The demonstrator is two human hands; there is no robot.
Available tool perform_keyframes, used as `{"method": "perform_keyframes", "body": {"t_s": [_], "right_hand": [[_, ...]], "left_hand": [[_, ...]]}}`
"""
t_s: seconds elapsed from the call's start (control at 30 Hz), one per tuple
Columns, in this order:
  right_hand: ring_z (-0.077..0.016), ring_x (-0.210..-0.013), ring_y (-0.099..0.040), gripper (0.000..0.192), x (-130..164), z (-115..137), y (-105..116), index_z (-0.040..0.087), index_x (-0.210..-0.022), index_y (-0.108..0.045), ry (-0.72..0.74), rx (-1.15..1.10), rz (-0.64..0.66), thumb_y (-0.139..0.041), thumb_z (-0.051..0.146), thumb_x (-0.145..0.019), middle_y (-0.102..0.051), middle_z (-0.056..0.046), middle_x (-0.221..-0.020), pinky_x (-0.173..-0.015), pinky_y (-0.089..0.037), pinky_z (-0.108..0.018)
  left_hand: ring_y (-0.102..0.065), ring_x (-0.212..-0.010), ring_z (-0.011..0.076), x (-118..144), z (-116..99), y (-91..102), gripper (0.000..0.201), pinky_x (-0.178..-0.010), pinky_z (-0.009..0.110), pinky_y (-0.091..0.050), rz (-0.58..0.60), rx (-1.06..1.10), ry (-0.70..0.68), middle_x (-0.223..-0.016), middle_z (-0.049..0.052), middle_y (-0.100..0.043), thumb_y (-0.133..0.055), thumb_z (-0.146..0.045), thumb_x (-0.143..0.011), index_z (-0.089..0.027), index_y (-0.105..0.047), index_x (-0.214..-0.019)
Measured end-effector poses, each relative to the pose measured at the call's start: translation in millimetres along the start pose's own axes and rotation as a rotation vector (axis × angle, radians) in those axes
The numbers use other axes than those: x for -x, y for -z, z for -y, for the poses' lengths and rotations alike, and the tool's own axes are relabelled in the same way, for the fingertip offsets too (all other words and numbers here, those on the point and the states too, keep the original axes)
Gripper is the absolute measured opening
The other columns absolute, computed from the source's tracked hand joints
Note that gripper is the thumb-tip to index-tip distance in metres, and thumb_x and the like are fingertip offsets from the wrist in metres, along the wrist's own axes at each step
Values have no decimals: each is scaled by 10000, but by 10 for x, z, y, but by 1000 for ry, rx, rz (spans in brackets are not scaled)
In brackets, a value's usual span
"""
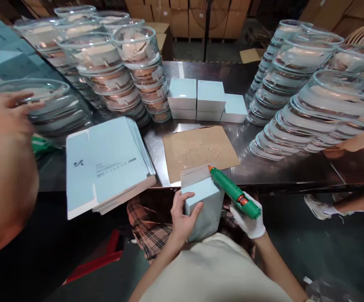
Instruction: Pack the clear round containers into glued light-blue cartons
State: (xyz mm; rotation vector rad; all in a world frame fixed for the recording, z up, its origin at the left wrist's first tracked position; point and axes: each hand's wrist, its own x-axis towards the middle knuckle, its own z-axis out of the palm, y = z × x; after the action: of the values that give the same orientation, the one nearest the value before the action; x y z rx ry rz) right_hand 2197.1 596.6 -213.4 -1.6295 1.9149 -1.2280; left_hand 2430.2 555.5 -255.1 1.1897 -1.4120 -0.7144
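Note:
My left hand (pixel 183 214) is bare and grips a light blue cardboard box (pixel 205 209) close to my lap, its thumb and fingers over the upper edge. One white flap (pixel 196 176) of this box stands raised on the far side. In a white glove, my right hand (pixel 249 222) is wrapped round a green glue gun (pixel 232 188). The gun's orange nozzle lies at the right end of the raised flap; whether it touches is too small to tell. Just beyond the box is a brown cardboard sheet (pixel 201 149) with bits of dried residue on it.
Flat blue cartons (pixel 106 159) are piled left. Several finished-looking small boxes (pixel 182 92) stand at the back. Tall stacks of glass bowls (pixel 97 71) rise at left, with more glass bowls (pixel 314 100) at right. Another person's hand (pixel 15 109) rests on a bowl stack at far left.

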Motion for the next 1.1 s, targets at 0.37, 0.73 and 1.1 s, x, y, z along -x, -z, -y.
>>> {"method": "perform_keyframes", "body": {"t_s": [0.37,0.73,1.1], "right_hand": [[-161,-480,-566,422,-1212,-217,-92,165,-797,-732,-685,-388,111,-666,581,-769,-757,-104,-731,-458,-478,-297],[-265,-972,-748,537,-1047,270,-118,180,-1153,-776,-338,-271,301,-813,547,-762,-808,-98,-1064,-879,-605,-378],[-297,-1272,-666,709,-992,179,-78,242,-1283,-722,245,-455,844,-725,794,-838,-684,-147,-1370,-1111,-522,-486]], "left_hand": [[-671,-1032,217,-104,57,107,277,-955,323,-508,-33,122,64,-1052,27,-699,-806,-461,-896,-250,-714,-1050],[-685,-1019,255,-174,-20,56,489,-904,366,-542,61,213,160,-1039,68,-690,-743,-698,-853,-231,-673,-979],[-702,-1099,244,-233,155,-66,695,-949,392,-566,-58,487,210,-1132,69,-668,-787,-683,-837,-318,-457,-1328]]}}
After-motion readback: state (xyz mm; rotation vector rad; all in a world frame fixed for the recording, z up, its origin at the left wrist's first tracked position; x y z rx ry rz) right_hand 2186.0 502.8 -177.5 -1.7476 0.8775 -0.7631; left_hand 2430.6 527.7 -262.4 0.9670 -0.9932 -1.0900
